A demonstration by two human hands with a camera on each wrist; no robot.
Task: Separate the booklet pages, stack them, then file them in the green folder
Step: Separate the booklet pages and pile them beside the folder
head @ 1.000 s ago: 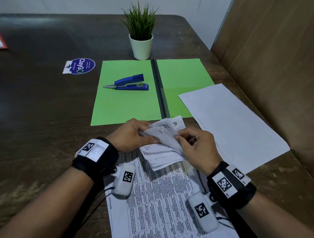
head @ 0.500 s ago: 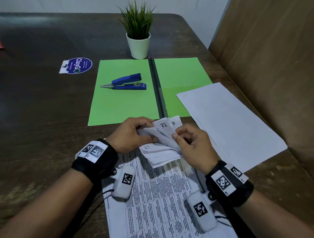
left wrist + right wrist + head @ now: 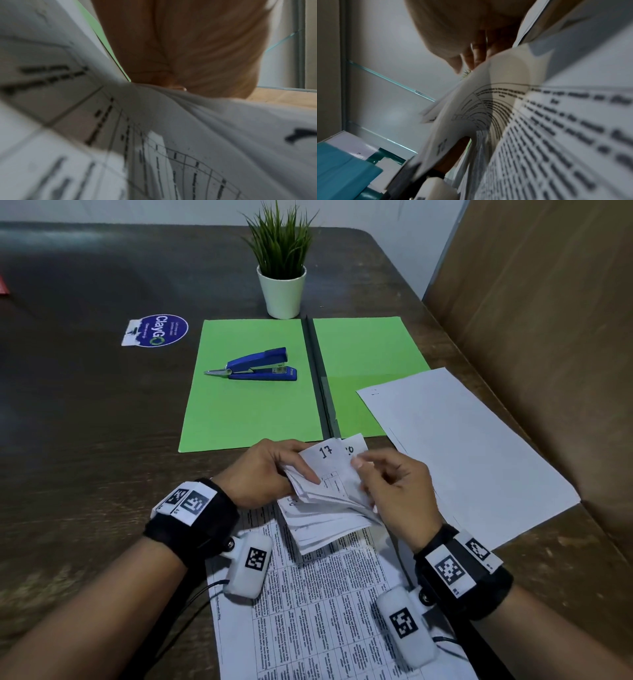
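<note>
— What's hard to see?
— My wrist views blur; fingertips hide behind paper.
— The booklet [image 3: 325, 501]?
— Near the tabletop's front edge, pinched between my left hand [image 3: 265, 470] and right hand [image 3: 399, 491], page 17 up, green folder [image 3: 246, 412] beyond.

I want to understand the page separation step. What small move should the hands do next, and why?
Probably the right hand should peel the lifted page marked 17 off the booklet while the left hand keeps its grip. That page stands above the fanned pages, and the green folder lies open with a stapler on it.

Head view high, facing forward-down; 2 wrist views close, all sharing booklet pages [image 3: 329, 501].
</note>
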